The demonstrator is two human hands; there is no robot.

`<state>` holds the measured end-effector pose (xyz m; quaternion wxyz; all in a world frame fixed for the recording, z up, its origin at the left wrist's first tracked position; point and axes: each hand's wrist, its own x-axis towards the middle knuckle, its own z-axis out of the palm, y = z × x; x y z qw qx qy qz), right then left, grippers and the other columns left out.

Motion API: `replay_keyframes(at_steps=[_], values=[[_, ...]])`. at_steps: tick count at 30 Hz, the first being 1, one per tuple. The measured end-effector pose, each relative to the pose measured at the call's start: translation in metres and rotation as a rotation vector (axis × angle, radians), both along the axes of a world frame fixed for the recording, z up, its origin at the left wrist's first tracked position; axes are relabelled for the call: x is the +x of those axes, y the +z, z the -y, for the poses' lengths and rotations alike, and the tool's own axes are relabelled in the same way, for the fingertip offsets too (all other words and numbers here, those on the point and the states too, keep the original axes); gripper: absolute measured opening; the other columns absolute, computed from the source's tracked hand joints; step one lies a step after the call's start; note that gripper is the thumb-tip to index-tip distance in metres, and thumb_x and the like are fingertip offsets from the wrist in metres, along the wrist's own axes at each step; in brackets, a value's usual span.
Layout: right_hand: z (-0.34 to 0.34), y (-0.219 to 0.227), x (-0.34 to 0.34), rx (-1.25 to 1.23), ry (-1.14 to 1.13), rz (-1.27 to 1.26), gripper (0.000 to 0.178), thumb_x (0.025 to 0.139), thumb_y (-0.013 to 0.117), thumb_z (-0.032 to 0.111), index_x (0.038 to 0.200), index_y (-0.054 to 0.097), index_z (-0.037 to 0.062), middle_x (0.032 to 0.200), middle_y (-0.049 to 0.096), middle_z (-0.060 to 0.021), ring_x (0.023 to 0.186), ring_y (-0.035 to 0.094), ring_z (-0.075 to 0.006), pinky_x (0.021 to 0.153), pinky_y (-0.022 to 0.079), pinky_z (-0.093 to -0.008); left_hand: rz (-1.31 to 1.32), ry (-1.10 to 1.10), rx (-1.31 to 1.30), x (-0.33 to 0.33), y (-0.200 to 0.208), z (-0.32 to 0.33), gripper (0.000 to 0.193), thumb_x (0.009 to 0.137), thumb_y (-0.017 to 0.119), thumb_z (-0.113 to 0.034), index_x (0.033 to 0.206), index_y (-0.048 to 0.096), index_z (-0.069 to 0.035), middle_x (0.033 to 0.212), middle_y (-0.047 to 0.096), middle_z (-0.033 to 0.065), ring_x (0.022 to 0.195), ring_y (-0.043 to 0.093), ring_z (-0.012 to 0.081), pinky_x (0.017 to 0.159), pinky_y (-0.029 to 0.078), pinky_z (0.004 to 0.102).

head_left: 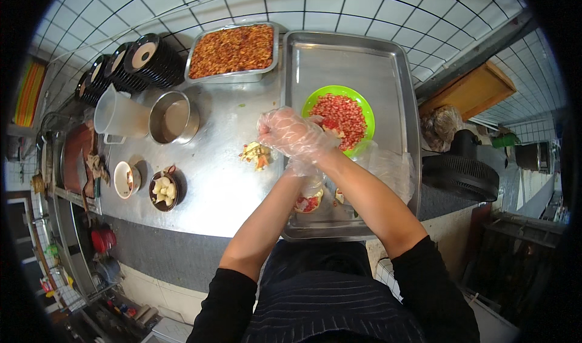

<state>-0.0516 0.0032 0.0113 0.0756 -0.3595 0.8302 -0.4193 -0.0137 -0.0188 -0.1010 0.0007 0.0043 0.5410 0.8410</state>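
My right hand (290,132), in a clear plastic glove, crosses over my left wrist near the tray's left edge. Its fingers look curled closed; whatever they may hold is hidden. Only the gloved wrist of my left hand (305,166) shows plainly, since the right hand covers its fingers. Just right of the hands, a bright green plate (370,116) holds loose red pomegranate seeds (341,114), with a pale yellowish bit at their near side. A pomegranate piece (309,203) with red seeds lies in the tray below my wrists. Pale peel scraps (256,155) sit on the table left of my hands.
The large metal tray (345,46) bears the plate and a crumpled clear plastic bag (388,170). Behind stands a pan of browned crumbly food (233,51). Leftward are a steel pot (174,117), a plastic jug (118,114), two bowls and stacked black dishes (151,58). A black fan (464,170) stands right.
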Motion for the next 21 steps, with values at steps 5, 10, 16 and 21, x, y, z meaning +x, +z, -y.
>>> replay_keyframes(at_steps=[5, 10, 16, 21], values=[[0.014, -0.046, -0.011, 0.232, 0.211, -0.094, 0.016, 0.086, 0.056, 0.017, 0.092, 0.061, 0.0025, 0.085, 0.061, -0.0118, 0.079, 0.061, -0.0214, 0.074, 0.051, -0.0347, 0.122, -0.084, 0.221, 0.003, 0.013, 0.001, 0.040, 0.093, 0.054, -0.024, 0.127, 0.042, -0.007, 0.116, 0.051, 0.0099, 0.108, 0.052, 0.0198, 0.094, 0.044, 0.0350], [-0.036, 0.026, -0.018, -0.347, -0.125, 0.764, 0.035, 0.095, 0.048, 0.028, 0.110, 0.056, -0.0023, 0.095, 0.062, -0.0126, 0.089, 0.062, -0.0253, 0.084, 0.052, -0.0370, 0.513, -0.014, 0.560, 0.009, 0.025, 0.007, 0.038, 0.082, 0.065, -0.005, 0.117, 0.049, -0.009, 0.101, 0.057, 0.0052, 0.100, 0.055, 0.0147, 0.086, 0.051, 0.0310], [-0.126, 0.019, -0.038, -0.962, -0.367, 1.025, 0.052, 0.097, 0.041, 0.040, 0.119, 0.047, -0.0074, 0.116, 0.055, -0.0217, 0.106, 0.056, -0.0339, 0.095, 0.046, -0.0411, 0.399, -0.037, 0.236, -0.002, 0.071, 0.005, 0.033, 0.081, 0.061, 0.004, 0.107, 0.047, -0.009, 0.105, 0.056, 0.0071, 0.093, 0.060, 0.0211, 0.077, 0.057, 0.0332], [-0.156, -0.021, -0.040, -0.951, -0.421, 1.041, 0.061, 0.094, 0.044, 0.046, 0.125, 0.044, -0.0069, 0.121, 0.053, -0.0211, 0.118, 0.050, -0.0309, 0.104, 0.038, -0.0396, 0.462, -0.014, 0.177, 0.002, 0.079, 0.010, 0.033, 0.082, 0.059, 0.006, 0.109, 0.046, -0.009, 0.104, 0.056, 0.0072, 0.093, 0.060, 0.0201, 0.075, 0.058, 0.0313]])
